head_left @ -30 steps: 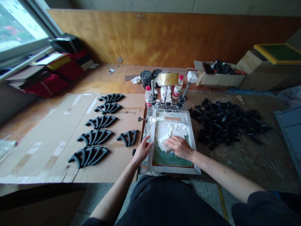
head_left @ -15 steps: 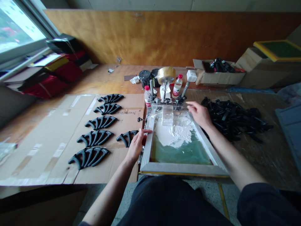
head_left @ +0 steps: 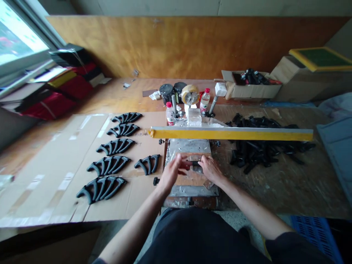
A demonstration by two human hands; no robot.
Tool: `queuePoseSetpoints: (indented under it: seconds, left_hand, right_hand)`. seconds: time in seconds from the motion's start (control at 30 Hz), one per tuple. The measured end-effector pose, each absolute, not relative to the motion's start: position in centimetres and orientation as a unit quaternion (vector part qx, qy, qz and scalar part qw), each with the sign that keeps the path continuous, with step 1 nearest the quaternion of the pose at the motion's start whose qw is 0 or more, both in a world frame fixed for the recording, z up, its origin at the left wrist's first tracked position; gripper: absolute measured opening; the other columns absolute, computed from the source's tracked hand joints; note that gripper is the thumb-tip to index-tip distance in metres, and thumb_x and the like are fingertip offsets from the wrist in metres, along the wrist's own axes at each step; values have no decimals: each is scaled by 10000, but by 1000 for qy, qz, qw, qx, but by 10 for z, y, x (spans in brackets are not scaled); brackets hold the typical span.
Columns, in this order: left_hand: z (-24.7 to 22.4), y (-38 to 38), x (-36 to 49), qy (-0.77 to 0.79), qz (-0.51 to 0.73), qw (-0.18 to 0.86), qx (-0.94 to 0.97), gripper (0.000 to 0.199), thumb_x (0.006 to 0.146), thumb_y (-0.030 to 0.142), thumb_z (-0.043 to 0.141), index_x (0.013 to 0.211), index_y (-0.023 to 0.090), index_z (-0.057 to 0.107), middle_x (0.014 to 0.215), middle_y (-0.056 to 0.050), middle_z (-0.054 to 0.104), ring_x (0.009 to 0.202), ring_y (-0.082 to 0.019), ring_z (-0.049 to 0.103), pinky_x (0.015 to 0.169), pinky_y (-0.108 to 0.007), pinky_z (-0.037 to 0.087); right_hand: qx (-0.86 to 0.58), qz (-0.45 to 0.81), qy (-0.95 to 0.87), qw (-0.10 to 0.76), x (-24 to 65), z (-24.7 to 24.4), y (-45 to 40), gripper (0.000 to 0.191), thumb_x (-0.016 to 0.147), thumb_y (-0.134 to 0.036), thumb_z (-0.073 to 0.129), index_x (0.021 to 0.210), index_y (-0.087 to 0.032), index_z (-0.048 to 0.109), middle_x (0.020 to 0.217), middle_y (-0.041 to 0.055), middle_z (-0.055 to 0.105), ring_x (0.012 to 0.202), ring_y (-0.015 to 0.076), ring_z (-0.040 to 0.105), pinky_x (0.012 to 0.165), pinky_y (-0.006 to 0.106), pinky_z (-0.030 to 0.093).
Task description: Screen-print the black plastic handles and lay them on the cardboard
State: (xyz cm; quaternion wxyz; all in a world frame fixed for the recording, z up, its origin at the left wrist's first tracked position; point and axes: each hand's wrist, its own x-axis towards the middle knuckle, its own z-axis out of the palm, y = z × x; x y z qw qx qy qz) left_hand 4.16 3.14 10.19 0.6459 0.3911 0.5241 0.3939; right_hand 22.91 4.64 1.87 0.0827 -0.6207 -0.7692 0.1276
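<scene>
Head view: a small black part sits between the two hands, close to the middle of the tabletop's near edge. The right hand has its grip on the right end of the black part, with the thumb and a finger pinching it. The left hand is at the other end with its fingers bent. They are blurry, so I cannot tell if its grip is holding on or let go.

Under the hands is a brown wooden board, and under that is a shiny metal plate. Just past the hands, a long yellow and silver bar goes across, above the plate, and reaches out to the right.

On the left side of the tabletop, black curvy pieces lie on flat cardboard. Five bunches make a line and a smaller bunch is near the plate. On the right side is a big messy pile of black pieces.

Toward the far edge are two bottles with red caps, a roll of tape and two dark tubs. An open box is near the far right corner.
</scene>
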Motion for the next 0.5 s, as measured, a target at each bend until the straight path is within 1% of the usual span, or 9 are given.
queuePoseSetpoints:
  seconds: [0.03, 0.07, 0.1, 0.17, 0.23, 0.3, 0.33, 0.43, 0.5]
  left_hand:
    - [91, 16, 46, 524, 334, 692, 369, 655, 811, 665, 520, 1197, 140, 585, 1077, -177, 692, 916, -255, 663, 655, -320, 528]
    - [82, 3, 49, 520, 312, 719, 340, 648, 802, 668, 532, 1189, 150, 587, 1115, -177, 681, 946, -262, 661, 665, -323, 532]
    - [73, -7, 51, 517, 316, 733, 310, 631, 803, 670, 527, 1161, 154, 593, 1127, -172, 676, 965, -260, 660, 677, -319, 533]
    - [60, -17, 47, 537, 375, 711, 256, 587, 802, 673, 516, 1065, 155, 595, 1064, -148, 688, 926, -239, 671, 655, -290, 526]
    - [50, -12, 28, 588, 411, 651, 250, 540, 775, 668, 547, 948, 156, 569, 960, -119, 699, 808, -212, 684, 567, -245, 492]
    - [39, -1, -7, 649, 400, 581, 285, 494, 765, 644, 565, 890, 168, 530, 928, -96, 703, 693, -181, 679, 500, -216, 451]
    - [32, 5, -27, 677, 385, 546, 308, 471, 783, 631, 543, 885, 173, 516, 934, -93, 706, 655, -168, 674, 486, -211, 441]
    - [3, 17, -89, 769, 307, 443, 344, 425, 854, 592, 419, 927, 181, 501, 918, -93, 718, 604, -163, 672, 481, -224, 450]
    - [-18, 23, -119, 829, 209, 376, 358, 427, 883, 564, 336, 939, 180, 514, 847, -85, 726, 599, -179, 680, 493, -246, 470]
  right_hand:
    - [-618, 127, -769, 104, 220, 24, 42, 112, 949, -247, 498, 879, -174, 546, 805, 79, 630, 828, 228, 570, 717, 309, 434]
    - [-609, 121, -774, 129, 209, 29, 36, 114, 954, -243, 486, 879, -176, 539, 822, 82, 623, 847, 231, 561, 731, 315, 436]
    - [-591, 113, -784, 153, 197, 34, 29, 116, 957, -232, 473, 877, -176, 535, 843, 86, 616, 867, 235, 552, 756, 326, 438]
    - [-532, 109, -818, 189, 170, 42, 16, 125, 958, -196, 450, 875, -175, 542, 882, 90, 607, 891, 238, 536, 809, 348, 440]
    - [-462, 123, -853, 212, 151, 47, 10, 124, 951, -162, 447, 907, -175, 562, 927, 84, 609, 918, 233, 529, 854, 360, 440]
    - [-415, 142, -869, 228, 145, 49, 14, 115, 942, -161, 475, 975, -182, 583, 998, 77, 616, 971, 231, 525, 892, 363, 439]
    - [-407, 147, -871, 233, 148, 48, 19, 123, 938, -167, 490, 1007, -187, 590, 1030, 74, 618, 997, 231, 524, 907, 364, 437]
    - [-448, 127, -854, 230, 184, 36, 47, 179, 931, -141, 481, 1036, -191, 617, 1042, 76, 632, 1014, 235, 529, 916, 371, 440]
    - [-510, 93, -831, 202, 226, 25, 66, 254, 910, -80, 446, 1042, -183, 637, 1039, 85, 642, 1019, 238, 537, 911, 362, 443]
